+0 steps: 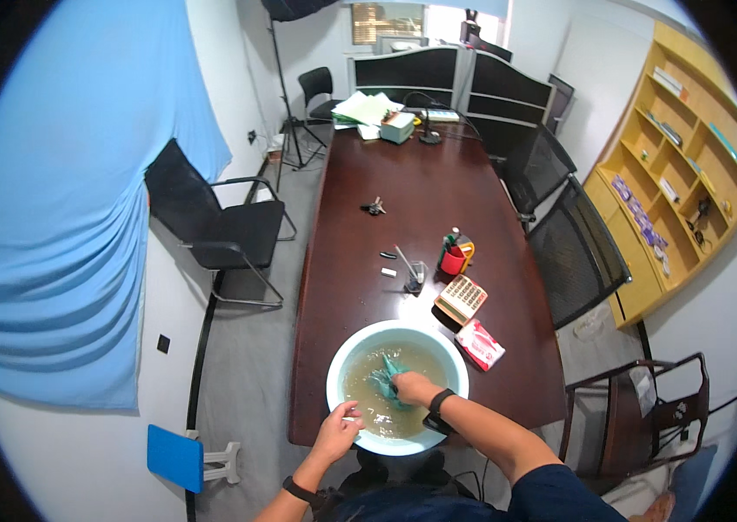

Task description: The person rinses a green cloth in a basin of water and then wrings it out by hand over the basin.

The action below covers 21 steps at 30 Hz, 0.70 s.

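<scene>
A pale blue plastic basin (337, 355) with murky water in it stands at the near end of a dark wooden table (368, 163). My right hand (413, 389) reaches into the basin and grips a green cloth (389, 380), which lies partly in the water. At the basin's near left rim is my left hand (342, 424), its fingers slightly bent and apart, with nothing held. Whether its fingertips touch the rim cannot be told.
Right behind the basin lie a tissue pack (479, 344) and a calculator (461, 299). Farther back are a red pen cup (453, 261), a clear pen holder (415, 280), an eraser (389, 272) and keys (375, 207). Chairs flank the table; a blue folding stool (175, 458) stands at left.
</scene>
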Tool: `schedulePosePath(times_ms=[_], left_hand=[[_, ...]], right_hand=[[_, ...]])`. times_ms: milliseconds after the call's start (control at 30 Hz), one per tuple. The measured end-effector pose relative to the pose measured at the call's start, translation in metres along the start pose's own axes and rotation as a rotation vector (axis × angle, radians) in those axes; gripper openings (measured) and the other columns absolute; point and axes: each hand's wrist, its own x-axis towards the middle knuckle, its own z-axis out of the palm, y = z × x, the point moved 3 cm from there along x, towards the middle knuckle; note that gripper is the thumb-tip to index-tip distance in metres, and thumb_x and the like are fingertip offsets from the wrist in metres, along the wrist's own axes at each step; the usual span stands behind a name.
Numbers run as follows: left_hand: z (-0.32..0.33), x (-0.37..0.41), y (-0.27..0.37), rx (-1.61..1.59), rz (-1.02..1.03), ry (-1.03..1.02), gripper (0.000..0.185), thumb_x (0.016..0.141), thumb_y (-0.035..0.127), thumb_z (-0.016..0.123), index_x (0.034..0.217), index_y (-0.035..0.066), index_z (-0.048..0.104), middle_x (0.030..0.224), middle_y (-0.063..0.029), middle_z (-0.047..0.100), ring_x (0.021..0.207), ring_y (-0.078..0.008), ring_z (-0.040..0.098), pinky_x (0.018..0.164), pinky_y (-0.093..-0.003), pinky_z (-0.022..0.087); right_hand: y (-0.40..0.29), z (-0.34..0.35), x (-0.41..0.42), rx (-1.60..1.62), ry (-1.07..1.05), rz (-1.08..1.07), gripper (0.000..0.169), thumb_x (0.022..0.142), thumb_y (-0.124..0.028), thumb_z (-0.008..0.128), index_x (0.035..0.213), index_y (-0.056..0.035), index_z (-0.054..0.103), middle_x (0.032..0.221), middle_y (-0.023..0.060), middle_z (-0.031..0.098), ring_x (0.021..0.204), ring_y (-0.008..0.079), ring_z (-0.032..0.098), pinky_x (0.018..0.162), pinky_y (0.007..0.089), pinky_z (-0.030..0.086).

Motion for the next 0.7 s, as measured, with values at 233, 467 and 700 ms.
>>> schedulePosePath(times_ms=[233, 467, 700], left_hand=[[-0.003, 0.002, -0.012, -0.066, -0.026, 0.021, 0.046, 0.091, 0.001, 0.056, 0.135, -0.003, 0.043, 0.116, -0.0147, 0.059, 0.091, -0.0215, 0.069, 0.072, -0.0293, 0.056], [0.017, 0.022, 0.006, -0.012, 0.004, -0.075, 0.046, 0.091, 0.002, 0.055, 0.134, -0.003, 0.042, 0.113, -0.0151, 0.057, 0.088, -0.0225, 0.068, 0.072, -0.0309, 0.057], [0.027, 0.036, 0.008, 0.007, 0.042, -0.128, 0.046, 0.092, 0.003, 0.056, 0.134, -0.002, 0.040, 0.111, -0.0154, 0.057, 0.086, -0.0243, 0.068, 0.069, -0.0320, 0.058]], right_hand=[[-0.005, 0.002, 0.000, 0.045, 0.011, -0.017, 0.023, 0.084, -0.008, 0.055, 0.104, -0.0016, 0.062, 0.096, 0.0248, 0.068, 0.095, 0.0408, 0.066, 0.081, 0.0483, 0.052], [-0.016, -0.089, -0.054, 0.055, 0.205, -0.120, 0.020, 0.087, -0.012, 0.053, 0.104, -0.0026, 0.060, 0.085, 0.0220, 0.067, 0.087, 0.0408, 0.066, 0.073, 0.0496, 0.051], [-0.029, -0.143, -0.093, 0.135, 0.256, -0.195, 0.020, 0.086, -0.012, 0.055, 0.104, -0.0056, 0.061, 0.085, 0.0204, 0.067, 0.082, 0.0390, 0.067, 0.070, 0.0489, 0.051]])
